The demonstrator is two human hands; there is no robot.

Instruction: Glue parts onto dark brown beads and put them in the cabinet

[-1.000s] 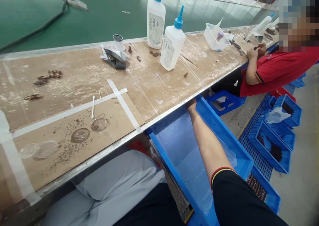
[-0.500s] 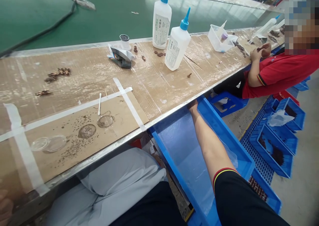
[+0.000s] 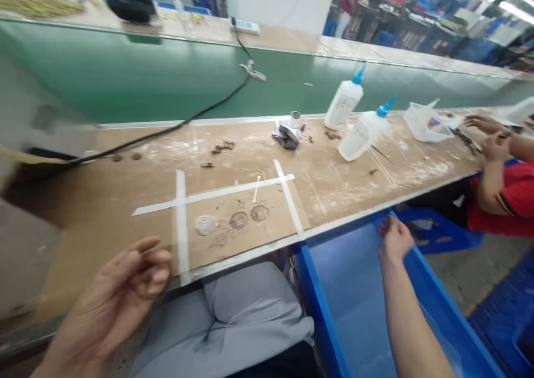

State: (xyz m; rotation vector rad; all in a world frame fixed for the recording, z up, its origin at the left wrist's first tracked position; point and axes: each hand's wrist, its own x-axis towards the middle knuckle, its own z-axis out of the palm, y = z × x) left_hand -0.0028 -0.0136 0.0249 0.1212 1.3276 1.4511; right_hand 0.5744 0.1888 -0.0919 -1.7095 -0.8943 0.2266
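Observation:
My left hand point(image 3: 125, 294) is raised at the lower left by the table's front edge. Its fingers are loosely bent and apart, with nothing seen between them. Over the far end of a blue bin point(image 3: 308, 272) is my right hand point(image 3: 396, 239), its fingers curled together; blur hides whatever they may hold. On the taped cardboard sheet point(image 3: 221, 200) lie a clear round lid point(image 3: 206, 224), two dark-stained rings, one of them a ring mark point(image 3: 239, 220), and a cotton swab point(image 3: 256, 190). Small brown pieces point(image 3: 223, 147) lie in a cluster behind the sheet.
Two white bottles with blue nozzles, the nearer bottle point(image 3: 362, 136) and the farther bottle point(image 3: 344, 104), stand toward the right. Beyond them is a clear tub point(image 3: 425, 125). A black cable point(image 3: 179, 127) crosses the table's left side. A co-worker in a red sleeve point(image 3: 517, 192) sits at the right.
The view has swung left and up. My right hand has come out from below the table edge and now shows above the bin. My left hand has come fully into view.

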